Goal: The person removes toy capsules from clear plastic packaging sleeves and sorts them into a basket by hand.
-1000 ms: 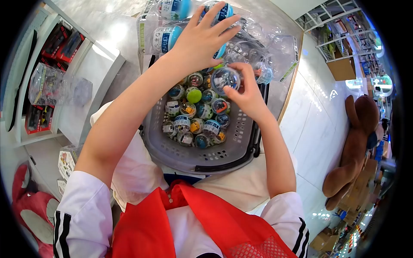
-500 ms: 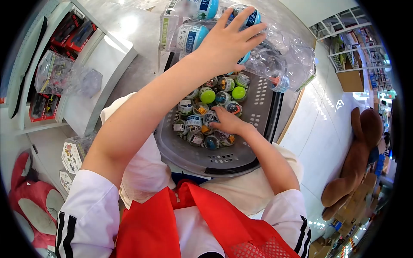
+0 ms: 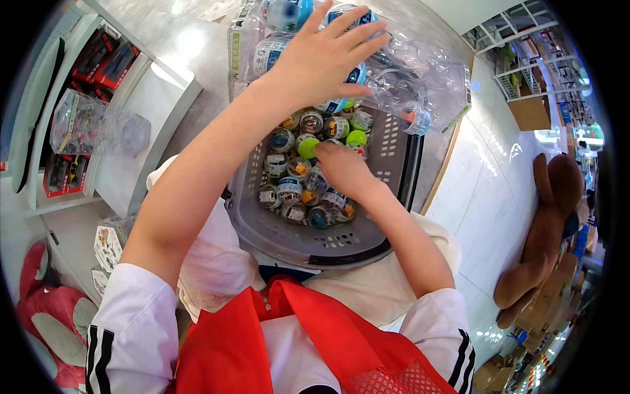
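Clear toy balls (image 3: 289, 189) are lying heaped in a grey basket (image 3: 275, 236), showing orange, blue and white contents, and bright green balls (image 3: 356, 137) are sitting among them. The right hand (image 3: 346, 169) is resting over the heap, fingers bent; whether it is gripping a ball is hidden. Well apart from it, the left hand (image 3: 321, 62) is lying across clear plastic packaging (image 3: 446, 92), fingers spread. Bare basket is showing between heap and near rim; white floor (image 3: 485, 197) is lying open to the right.
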`<state>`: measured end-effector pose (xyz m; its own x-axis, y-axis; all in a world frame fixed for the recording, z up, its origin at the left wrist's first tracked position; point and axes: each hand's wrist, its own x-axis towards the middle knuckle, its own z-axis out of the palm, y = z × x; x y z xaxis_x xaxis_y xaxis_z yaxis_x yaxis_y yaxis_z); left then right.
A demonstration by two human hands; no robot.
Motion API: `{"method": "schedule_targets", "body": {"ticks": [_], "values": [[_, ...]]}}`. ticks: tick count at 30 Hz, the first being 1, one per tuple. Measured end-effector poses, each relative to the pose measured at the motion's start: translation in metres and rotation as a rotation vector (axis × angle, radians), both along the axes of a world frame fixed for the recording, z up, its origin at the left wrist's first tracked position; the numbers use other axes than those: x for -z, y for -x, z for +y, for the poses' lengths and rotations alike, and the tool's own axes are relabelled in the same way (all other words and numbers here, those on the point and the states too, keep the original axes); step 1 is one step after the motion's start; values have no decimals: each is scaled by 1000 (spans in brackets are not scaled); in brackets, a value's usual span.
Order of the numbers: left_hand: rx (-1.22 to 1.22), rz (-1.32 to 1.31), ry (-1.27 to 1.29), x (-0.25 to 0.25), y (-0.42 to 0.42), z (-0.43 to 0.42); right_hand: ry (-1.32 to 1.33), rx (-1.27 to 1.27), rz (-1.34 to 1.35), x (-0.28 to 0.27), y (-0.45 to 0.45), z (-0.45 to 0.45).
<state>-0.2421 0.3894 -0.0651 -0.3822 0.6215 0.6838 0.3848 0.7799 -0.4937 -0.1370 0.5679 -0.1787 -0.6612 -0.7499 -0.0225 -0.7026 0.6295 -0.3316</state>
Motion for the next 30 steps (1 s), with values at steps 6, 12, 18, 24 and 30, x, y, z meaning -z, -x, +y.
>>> {"method": "schedule_targets", "body": {"ticks": [6, 12, 18, 24, 30], "values": [[-37, -358, -137, 1, -12, -6, 463, 152, 326, -93, 17, 28], [-45, -332, -151, 4, -15, -13, 461, 729, 992, -126, 52, 85], [-144, -348, -899, 4, 7, -84, 435, 1121, 28, -81, 73, 139], [-462, -1200, -1169, 5, 1, -113, 333, 1141, 38, -64, 83, 144], [-309, -1152, -1435, 6, 2, -111, 218, 1231, 337, -90, 76, 117]]}}
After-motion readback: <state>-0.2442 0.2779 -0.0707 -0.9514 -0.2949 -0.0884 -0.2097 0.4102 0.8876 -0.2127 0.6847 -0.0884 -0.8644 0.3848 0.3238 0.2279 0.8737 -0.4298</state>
